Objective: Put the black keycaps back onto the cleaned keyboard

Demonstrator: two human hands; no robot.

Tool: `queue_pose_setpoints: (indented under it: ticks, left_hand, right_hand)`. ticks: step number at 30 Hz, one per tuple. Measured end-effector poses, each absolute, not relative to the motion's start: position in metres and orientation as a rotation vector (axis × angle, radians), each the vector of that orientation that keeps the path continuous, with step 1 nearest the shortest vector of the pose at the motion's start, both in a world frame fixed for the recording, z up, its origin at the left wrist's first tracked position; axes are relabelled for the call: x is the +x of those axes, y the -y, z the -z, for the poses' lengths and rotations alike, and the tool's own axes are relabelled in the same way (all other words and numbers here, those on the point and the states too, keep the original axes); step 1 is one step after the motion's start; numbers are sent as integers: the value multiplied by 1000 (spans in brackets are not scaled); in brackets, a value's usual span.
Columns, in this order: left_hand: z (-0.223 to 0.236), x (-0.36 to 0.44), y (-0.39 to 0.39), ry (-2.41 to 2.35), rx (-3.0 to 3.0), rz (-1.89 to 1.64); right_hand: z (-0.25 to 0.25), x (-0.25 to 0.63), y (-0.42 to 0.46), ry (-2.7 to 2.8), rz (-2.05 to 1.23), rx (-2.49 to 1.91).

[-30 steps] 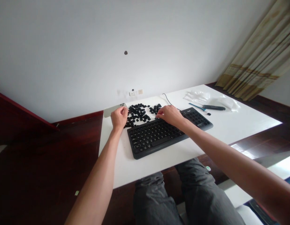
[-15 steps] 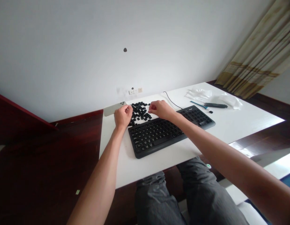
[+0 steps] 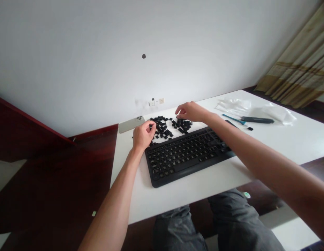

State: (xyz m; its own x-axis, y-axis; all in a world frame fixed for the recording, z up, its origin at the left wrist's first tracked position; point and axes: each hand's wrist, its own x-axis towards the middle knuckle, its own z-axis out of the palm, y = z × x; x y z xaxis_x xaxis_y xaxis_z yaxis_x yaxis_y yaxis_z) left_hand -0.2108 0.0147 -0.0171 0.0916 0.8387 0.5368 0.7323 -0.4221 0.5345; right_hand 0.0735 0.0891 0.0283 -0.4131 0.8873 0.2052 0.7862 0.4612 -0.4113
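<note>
A black keyboard (image 3: pixel 186 164) lies on the white table, most of its key positions without caps. Behind it are loose black keycaps (image 3: pixel 164 132) in a scattered pile, with a second cluster of keycaps (image 3: pixel 185 128) to the right. Beside the pile's left edge, my left hand (image 3: pixel 143 135) is closed in a pinch; whatever sits between thumb and finger is too small or hidden to name. Over the right cluster hovers my right hand (image 3: pixel 191 111), its fingers curved and apart, with nothing visible in them. My right forearm covers the keyboard's right end.
A phone (image 3: pixel 130 124) lies at the table's back left, near the wall. On the right are a blue tool (image 3: pixel 233 119), a dark brush-like handle (image 3: pixel 257 120), a single keycap (image 3: pixel 250 128) and crumpled clear plastic (image 3: pixel 279 113). Wall sockets (image 3: pixel 156 102) sit behind the table.
My right hand has shifted right and lifted off, its fingers spreading, and a cluster of keycaps now shows under it. My left hand stays pinched by the pile. The view has turned slightly.
</note>
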Motion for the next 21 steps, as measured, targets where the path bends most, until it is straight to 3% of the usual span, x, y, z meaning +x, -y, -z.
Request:
queue_pose_setpoints:
  ticks: [4, 10, 17, 21]
  left_hand:
    - [20, -211, -15, -1653, 2213, -1221]
    - [20, -209, -11, -1592, 2254, -1174]
    - [14, -207, -8, -1590, 2226, -1176]
    - [14, -204, -6, -1578, 2221, -1170]
  right_hand:
    - [-22, 120, -105, 2391, -187, -1625]
    - [-22, 128, -90, 2501, -462, -1656]
    - [-39, 132, -86, 2479, -412, -1718]
    - [-54, 129, -72, 2524, -566, -1750]
